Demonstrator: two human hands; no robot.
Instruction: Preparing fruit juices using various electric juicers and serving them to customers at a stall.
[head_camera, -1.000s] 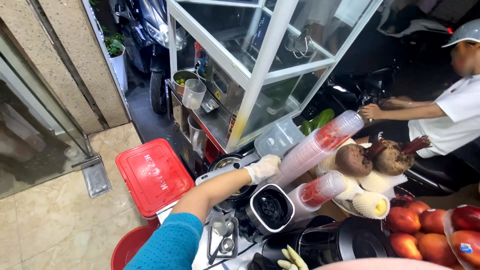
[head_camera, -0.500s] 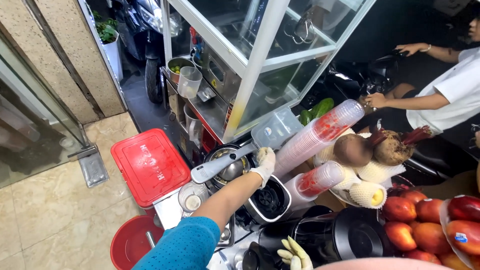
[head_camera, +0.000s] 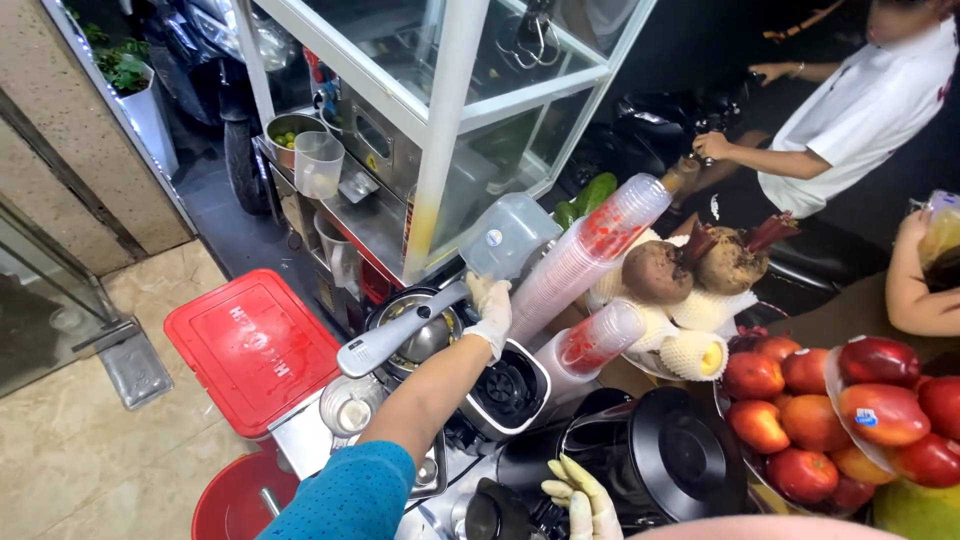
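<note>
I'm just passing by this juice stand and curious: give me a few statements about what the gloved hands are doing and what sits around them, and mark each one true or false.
1. The left hand wears a pale glove and reaches toward the long stack of plastic cups. True.
2. The right hand grips the grey lever handle. False: it sits low by the black machine, holding nothing that shows.
3. The box lid on the floor is blue. False: it is red.
4. Two beetroots lie beyond the cups. True.
5. The fruit in the tray at the right is green. False: it is mostly red.
</note>
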